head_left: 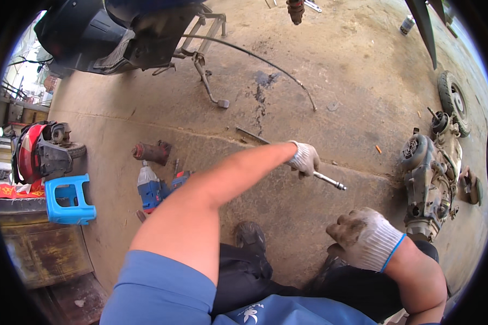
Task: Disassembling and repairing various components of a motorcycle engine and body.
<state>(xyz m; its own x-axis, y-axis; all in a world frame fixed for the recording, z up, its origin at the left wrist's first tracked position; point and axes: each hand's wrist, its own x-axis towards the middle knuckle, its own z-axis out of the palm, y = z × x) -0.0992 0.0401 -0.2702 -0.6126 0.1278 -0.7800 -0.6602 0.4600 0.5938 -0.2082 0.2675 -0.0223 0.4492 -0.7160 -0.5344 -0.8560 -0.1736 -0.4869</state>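
My left hand [306, 158], in a soiled white knit glove, reaches across to the middle and is closed around a silver socket wrench [331, 181]. Its socket end points right, over the concrete floor. Beyond my forearm a thin dark bar [252, 135] lies roughly in line with the wrench; whether the two are one piece I cannot tell. Nearer to me on the right, my right hand [366, 238] hangs above my knee in a similar glove with a blue cuff edge. Its fingers are curled in, and the palm side is hidden.
A scooter body [92, 40] on a metal stand is at far left, with a black cable [255, 55] trailing from it. A greasy engine [431, 179] and a wheel [454, 100] lie right. Blue power tools [149, 187] and a blue stool [70, 199] are left.
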